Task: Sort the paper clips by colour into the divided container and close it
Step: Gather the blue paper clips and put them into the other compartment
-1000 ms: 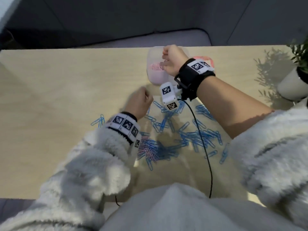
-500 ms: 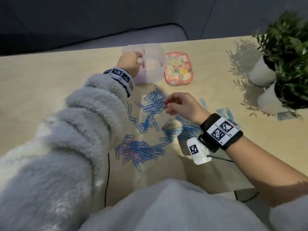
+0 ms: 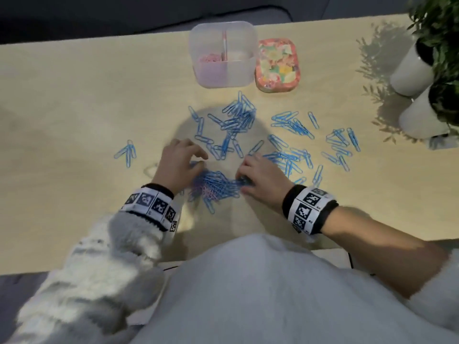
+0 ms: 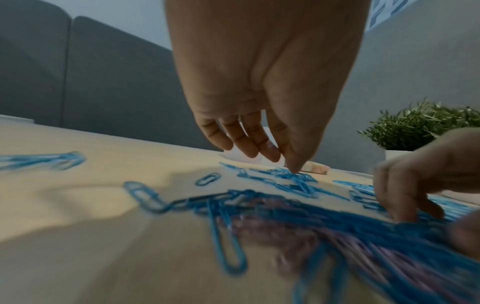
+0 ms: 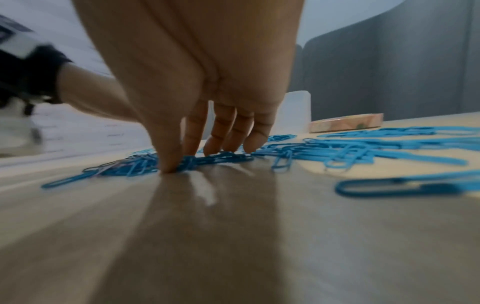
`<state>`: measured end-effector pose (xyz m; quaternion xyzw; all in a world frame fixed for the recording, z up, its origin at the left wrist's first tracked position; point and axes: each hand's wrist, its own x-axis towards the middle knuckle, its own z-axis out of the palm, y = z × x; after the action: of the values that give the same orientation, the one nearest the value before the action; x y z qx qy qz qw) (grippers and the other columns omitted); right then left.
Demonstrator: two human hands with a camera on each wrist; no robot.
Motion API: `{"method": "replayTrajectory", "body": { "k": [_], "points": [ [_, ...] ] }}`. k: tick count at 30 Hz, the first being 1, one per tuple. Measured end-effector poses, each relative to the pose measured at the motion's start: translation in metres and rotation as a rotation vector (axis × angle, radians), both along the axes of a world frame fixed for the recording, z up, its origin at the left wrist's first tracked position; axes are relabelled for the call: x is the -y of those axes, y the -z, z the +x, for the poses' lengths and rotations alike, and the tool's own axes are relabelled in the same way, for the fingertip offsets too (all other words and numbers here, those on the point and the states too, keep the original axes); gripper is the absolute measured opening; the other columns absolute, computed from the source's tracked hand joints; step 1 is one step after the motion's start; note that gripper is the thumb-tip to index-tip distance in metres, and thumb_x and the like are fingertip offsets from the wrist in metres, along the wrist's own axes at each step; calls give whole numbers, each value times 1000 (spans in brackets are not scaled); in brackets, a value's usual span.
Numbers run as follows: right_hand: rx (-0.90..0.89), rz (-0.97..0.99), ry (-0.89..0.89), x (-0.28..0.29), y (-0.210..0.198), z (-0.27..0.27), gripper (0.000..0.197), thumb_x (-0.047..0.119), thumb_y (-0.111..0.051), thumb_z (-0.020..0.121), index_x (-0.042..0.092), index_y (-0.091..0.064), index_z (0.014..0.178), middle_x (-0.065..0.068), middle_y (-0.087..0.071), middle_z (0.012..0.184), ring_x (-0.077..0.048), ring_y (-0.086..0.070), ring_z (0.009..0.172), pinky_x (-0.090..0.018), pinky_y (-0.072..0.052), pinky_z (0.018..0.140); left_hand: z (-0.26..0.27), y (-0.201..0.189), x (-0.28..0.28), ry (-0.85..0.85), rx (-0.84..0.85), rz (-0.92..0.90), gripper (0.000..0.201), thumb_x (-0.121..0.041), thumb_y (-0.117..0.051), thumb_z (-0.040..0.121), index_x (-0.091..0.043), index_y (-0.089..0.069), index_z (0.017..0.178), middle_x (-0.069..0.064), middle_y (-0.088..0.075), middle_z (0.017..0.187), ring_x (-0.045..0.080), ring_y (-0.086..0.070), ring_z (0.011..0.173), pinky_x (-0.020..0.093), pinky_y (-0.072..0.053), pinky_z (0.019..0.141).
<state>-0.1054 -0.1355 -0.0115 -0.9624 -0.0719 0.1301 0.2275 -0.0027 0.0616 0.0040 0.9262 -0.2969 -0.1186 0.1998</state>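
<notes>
Far left on the tabletop (image 3: pixel 74 100) lies a small stray bunch of blue clips (image 3: pixel 127 152), apart from everything else. Next comes the left hand (image 3: pixel 177 165), palm down and arched over the near heap (image 3: pixel 214 186) — its fingers (image 4: pixel 244 142) hang loosely curved and hold nothing that I can see, the thumb tip close above the clips. The heap is mixed, blue with pink strands showing through, which is probably why both hands work there: the pink ones need teasing out. The right hand (image 3: pixel 263 178) is planted on the heap's other side, fingers (image 5: pixel 221 131) and thumb pressed down into the clips, perhaps pinching a few — I cannot tell. Further back stands the divided container (image 3: pixel 223 73), open, pink clips in its left compartment, its flowered lid (image 3: pixel 277 64) just beside it. Loose blue clips (image 3: pixel 293 125) spread off rightward.
</notes>
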Motion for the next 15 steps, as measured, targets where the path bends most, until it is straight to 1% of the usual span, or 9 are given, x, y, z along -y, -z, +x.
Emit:
{"method": "replayTrajectory", "body": {
  "k": [1, 3, 5, 6, 8, 10, 12, 14, 15],
  "points": [
    [1, -11, 21, 5, 0, -1, 20, 19, -68, 75, 11, -66, 93, -13, -60, 100, -33, -50, 99, -40, -40, 85, -9, 2, -6, -3, 8, -17, 9, -20, -67, 78, -17, -70, 86, 7, -64, 89, 32, -55, 92, 38, -40, 81],
    [1, -15, 117, 20, -2, -7, 15, 11, -62, 78, 8, -67, 91, -15, -61, 98, -35, -50, 99, -41, -40, 83, -26, 6, -15, -25, 7, -30, 14, -24, -65, 75, -15, -70, 84, 8, -65, 85, 32, -57, 86, 37, -41, 77],
    [28, -2, 232, 37, -2, -15, 15, 9, -61, 75, 9, -67, 89, -15, -61, 93, -36, -50, 97, -42, -43, 81, -36, 11, -22, -86, -38, -33, 20, -27, -63, 72, -15, -69, 87, 8, -65, 84, 31, -57, 84, 37, -42, 78],
    [43, 3, 262, 42, -2, -18, 16, 9, -60, 74, 10, -67, 88, -15, -61, 90, -37, -51, 94, -42, -44, 80, -40, 13, -27, -118, -62, -37, 20, -27, -65, 73, -17, -67, 89, 6, -64, 84, 30, -58, 84, 38, -42, 79],
    [57, 26, 269, 37, -6, -17, 17, 11, -59, 76, 11, -68, 90, -13, -63, 89, -36, -51, 93, -40, -42, 81, -48, 16, -33, -154, -100, -71, 19, -26, -69, 74, -19, -65, 91, 2, -64, 84, 28, -59, 84, 40, -46, 82],
    [58, 57, 225, 16, -11, -10, 16, 14, -58, 82, 12, -68, 94, -11, -63, 95, -32, -53, 97, -36, -40, 82, -56, 15, -34, -158, -104, -99, 19, -24, -71, 74, -17, -66, 91, 4, -64, 85, 25, -58, 82, 37, -47, 80],
    [36, 49, 161, -11, -13, -1, 16, 24, -57, 86, 15, -65, 97, -8, -62, 100, -28, -54, 100, -34, -41, 81, -62, 12, -29, -143, -103, -82, 20, -25, -73, 74, -14, -66, 89, 6, -63, 86, 21, -56, 80, 33, -44, 77],
    [11, 14, 111, -35, -11, 7, 24, 35, -57, 86, 16, -60, 100, -7, -60, 105, -26, -54, 102, -34, -41, 79, -64, 12, -24, -135, -128, -38, 22, -31, -74, 71, -16, -66, 86, 5, -64, 87, 23, -58, 81, 35, -47, 76],
    [-12, -5, 103, -43, -10, 11, 29, 38, -59, 85, 15, -57, 103, -7, -59, 107, -26, -52, 104, -35, -41, 80, -65, 13, -21, -139, -152, -19, 23, -32, -75, 69, -17, -66, 85, 6, -64, 87, 24, -59, 82, 37, -48, 77]
  ]
}}
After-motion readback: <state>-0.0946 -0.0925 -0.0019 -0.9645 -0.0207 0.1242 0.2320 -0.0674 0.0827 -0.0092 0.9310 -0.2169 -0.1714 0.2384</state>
